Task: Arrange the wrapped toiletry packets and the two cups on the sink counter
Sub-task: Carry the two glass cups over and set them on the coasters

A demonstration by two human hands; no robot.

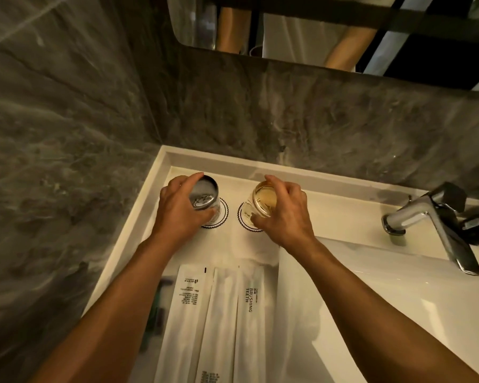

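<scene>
Two glass cups stand upside down at the back of the white sink counter (343, 200), each over a round scalloped paper coaster. My left hand (181, 214) grips the left cup (203, 196), whose base looks grey. My right hand (284, 214) grips the right cup (264, 200), which looks amber; its coaster (245, 217) shows to its left. Nearer to me, three long white wrapped toiletry packets lie side by side: the left packet (188, 305), the middle packet (221, 313) and the right packet (250, 308) printed "BRUSHING TEETH".
A chrome faucet (432, 225) juts over the white basin (371, 299) at the right. A dark green item (156, 308) lies left of the packets, partly under my left forearm. Grey marble walls close off the left and back; a mirror (315, 29) hangs above.
</scene>
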